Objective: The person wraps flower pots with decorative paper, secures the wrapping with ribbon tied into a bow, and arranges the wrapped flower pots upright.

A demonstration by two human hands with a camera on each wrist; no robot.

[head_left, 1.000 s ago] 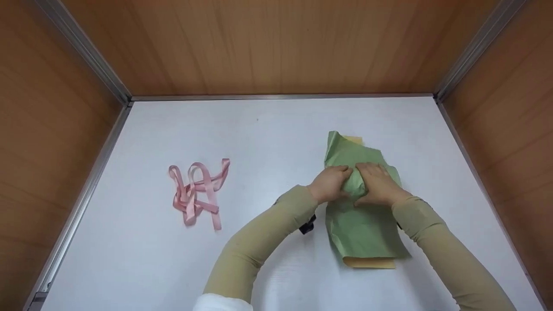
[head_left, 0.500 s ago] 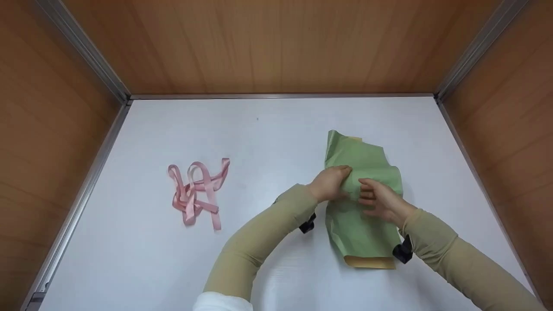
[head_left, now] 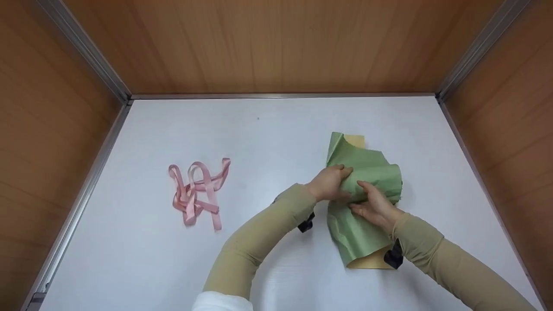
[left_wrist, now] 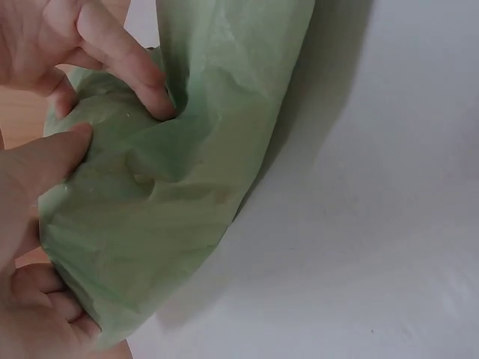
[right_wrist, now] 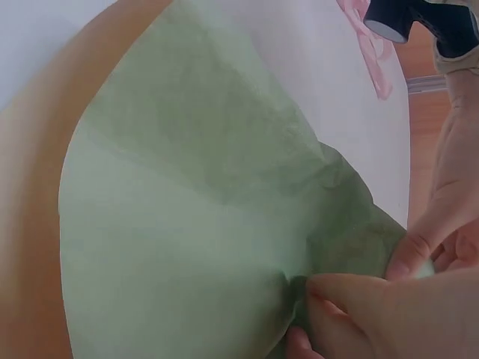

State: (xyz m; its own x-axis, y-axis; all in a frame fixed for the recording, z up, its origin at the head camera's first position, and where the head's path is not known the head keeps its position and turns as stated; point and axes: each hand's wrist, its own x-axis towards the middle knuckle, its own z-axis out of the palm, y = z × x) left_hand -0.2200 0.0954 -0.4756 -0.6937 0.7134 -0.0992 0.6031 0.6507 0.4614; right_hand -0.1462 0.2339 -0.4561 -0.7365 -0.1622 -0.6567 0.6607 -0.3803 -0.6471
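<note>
A bundle of green wrapping paper (head_left: 367, 166) with a tan inner side lies on the right of the white table. My left hand (head_left: 328, 183) grips its left edge, thumb on top; in the left wrist view, curled fingers (left_wrist: 49, 299) go round the edge. Lower on the bundle, my right hand (head_left: 376, 205) pinches a crease across the middle, as the right wrist view also shows at the gathered paper (right_wrist: 296, 288). Tan paper (head_left: 371, 260) shows at the near end and at the far end. Whatever lies inside the wrap is hidden.
A loose tangle of pink ribbon (head_left: 196, 192) lies on the left half of the white table (head_left: 259, 142). Wood-grain panels (head_left: 276, 47) with metal edging stand at the back and both sides. A black wrist camera (head_left: 306, 222) sits under the left sleeve.
My right hand lifted off the top of the paper, moved nearer, then came down into a crease. The near flap has bunched and shows more tan. The left hand has stayed in place.
</note>
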